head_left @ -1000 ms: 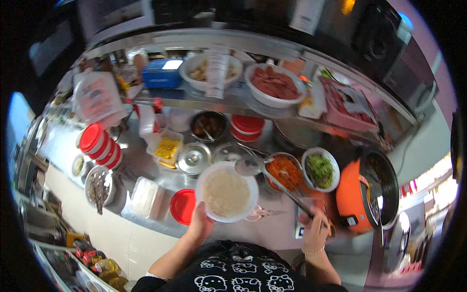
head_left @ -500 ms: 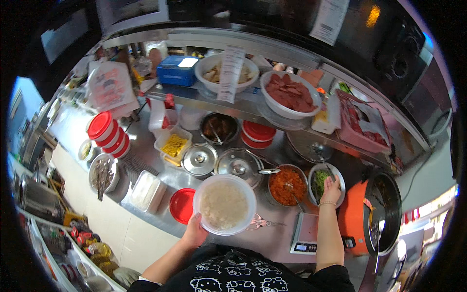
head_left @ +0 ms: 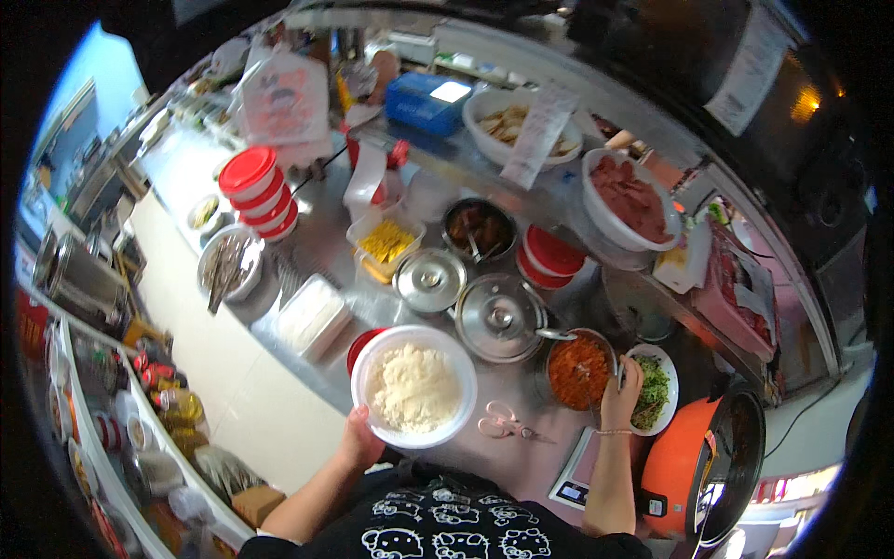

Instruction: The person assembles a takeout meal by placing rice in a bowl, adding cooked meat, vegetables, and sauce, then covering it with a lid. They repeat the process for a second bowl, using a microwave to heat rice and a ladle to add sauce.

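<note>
My left hand [head_left: 361,440] grips the near left rim of a round translucent plastic bowl [head_left: 467,410] and holds it up in front of me. White rice [head_left: 414,389] is heaped in it. My right hand [head_left: 622,396] is closed around a thin metal utensil [head_left: 621,374], whose working end I cannot make out. That hand is between a pan of chopped orange-red food [head_left: 573,363], with a spoon standing in it, and a white bowl [head_left: 670,415] of shredded greens [head_left: 652,391]. Below the right forearm is a digital kitchen scale [head_left: 571,484].
Pink-handled scissors [head_left: 501,421] lie beside the rice bowl. Two lidded steel pots [head_left: 500,319] stand behind it, a red lid [head_left: 361,347] to its left. An orange cooker [head_left: 675,466] stands at the right. The raised shelf holds a bowl of sliced meat [head_left: 633,200].
My right hand has left the greens and moved left toward the orange-red food. The rice bowl is still in my left hand, tilted differently. The view has turned.
</note>
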Motion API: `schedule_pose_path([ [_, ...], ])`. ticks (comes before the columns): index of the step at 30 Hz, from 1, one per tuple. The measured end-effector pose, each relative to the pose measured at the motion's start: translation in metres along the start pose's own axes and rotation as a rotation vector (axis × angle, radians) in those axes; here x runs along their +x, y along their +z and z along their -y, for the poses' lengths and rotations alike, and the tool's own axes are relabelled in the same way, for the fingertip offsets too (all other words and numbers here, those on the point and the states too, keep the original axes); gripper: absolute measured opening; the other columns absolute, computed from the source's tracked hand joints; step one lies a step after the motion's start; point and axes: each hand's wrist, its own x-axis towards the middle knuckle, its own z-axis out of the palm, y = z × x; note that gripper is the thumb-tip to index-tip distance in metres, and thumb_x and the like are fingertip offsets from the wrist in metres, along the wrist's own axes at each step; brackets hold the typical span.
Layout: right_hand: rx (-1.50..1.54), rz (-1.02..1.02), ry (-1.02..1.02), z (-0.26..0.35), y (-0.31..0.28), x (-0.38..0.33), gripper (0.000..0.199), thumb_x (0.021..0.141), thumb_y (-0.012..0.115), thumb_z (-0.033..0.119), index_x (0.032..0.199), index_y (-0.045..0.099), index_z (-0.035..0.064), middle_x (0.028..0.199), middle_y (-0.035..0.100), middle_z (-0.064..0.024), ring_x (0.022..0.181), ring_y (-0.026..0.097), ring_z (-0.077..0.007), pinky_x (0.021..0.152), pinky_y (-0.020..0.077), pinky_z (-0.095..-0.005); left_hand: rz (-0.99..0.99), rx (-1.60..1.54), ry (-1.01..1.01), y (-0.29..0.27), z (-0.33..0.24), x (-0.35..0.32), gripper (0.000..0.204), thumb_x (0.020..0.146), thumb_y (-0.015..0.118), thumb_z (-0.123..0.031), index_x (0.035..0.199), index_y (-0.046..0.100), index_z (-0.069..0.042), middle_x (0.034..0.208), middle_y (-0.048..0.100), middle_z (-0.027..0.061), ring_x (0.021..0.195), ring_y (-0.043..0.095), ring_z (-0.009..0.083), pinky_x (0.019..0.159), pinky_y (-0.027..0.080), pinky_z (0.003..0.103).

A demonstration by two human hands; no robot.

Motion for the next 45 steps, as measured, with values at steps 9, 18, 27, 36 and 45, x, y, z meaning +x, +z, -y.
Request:
schedule_pose_path([
  [9, 0.409, 0.326, -0.137, 0.130, 0.102, -0.023, 0.017, 0.092, 0.057, 0.012, 0.103, 0.063, 0.0000, 0.101, 0.062, -0.0131, 0.091, 0.060, -0.0234, 0.079, 0.0472, -0.0306, 0.001, 0.015, 0.036, -0.020, -0.044, -0.007, 0.095, 0.077, 0.063, -0.055, 0.146, 0.025, -0.002, 0.145, 0.038, 0.0157, 0.133, 0.040, 0.0295, 0.111, 0.032, 0.044],
  [18, -0.239, 0.328, 0.077, 0.217, 0.233, 0.089, 0.061, 0.088, 0.061, 0.038, 0.136, 0.045, 0.0051, 0.128, 0.053, -0.0207, 0.119, 0.051, -0.0340, 0.098, 0.0437, -0.0433, 0.017, 0.152, -0.079, -0.067, -0.136, 0.039, 0.098, 0.073, 0.062, -0.061, 0.145, 0.027, -0.004, 0.143, 0.041, 0.0158, 0.129, 0.044, 0.0318, 0.107, 0.037, 0.047],
  [27, -0.614, 0.548, 0.512, 0.255, 0.307, 0.167, 0.084, 0.089, 0.052, 0.058, 0.147, 0.027, 0.0024, 0.142, 0.043, -0.0179, 0.132, 0.039, -0.0352, 0.109, 0.0297, -0.0460, 0.051, 0.243, -0.209, -0.117, -0.198, 0.082, 0.099, 0.071, 0.063, -0.063, 0.145, 0.029, -0.006, 0.141, 0.043, 0.0150, 0.127, 0.045, 0.0332, 0.104, 0.040, 0.049],
  [36, -0.584, 0.663, 0.523, 0.227, 0.322, 0.204, 0.063, 0.085, 0.062, 0.054, 0.118, 0.062, 0.0009, 0.127, 0.058, -0.0199, 0.117, 0.056, -0.0326, 0.098, 0.0435, -0.0445, 0.065, 0.149, -0.204, -0.125, -0.206, 0.119, 0.089, 0.080, 0.063, -0.055, 0.143, 0.029, -0.001, 0.141, 0.043, 0.0162, 0.128, 0.045, 0.0314, 0.108, 0.036, 0.049],
  [45, -0.451, 0.313, 0.341, 0.166, 0.291, 0.190, 0.053, 0.082, 0.070, 0.033, 0.117, 0.057, -0.0028, 0.115, 0.063, -0.0224, 0.109, 0.059, -0.0382, 0.092, 0.0478, -0.0437, 0.071, 0.108, -0.239, -0.128, -0.199, 0.138, 0.090, 0.079, 0.063, -0.054, 0.143, 0.028, -0.002, 0.140, 0.042, 0.0162, 0.127, 0.045, 0.0328, 0.106, 0.038, 0.051],
])
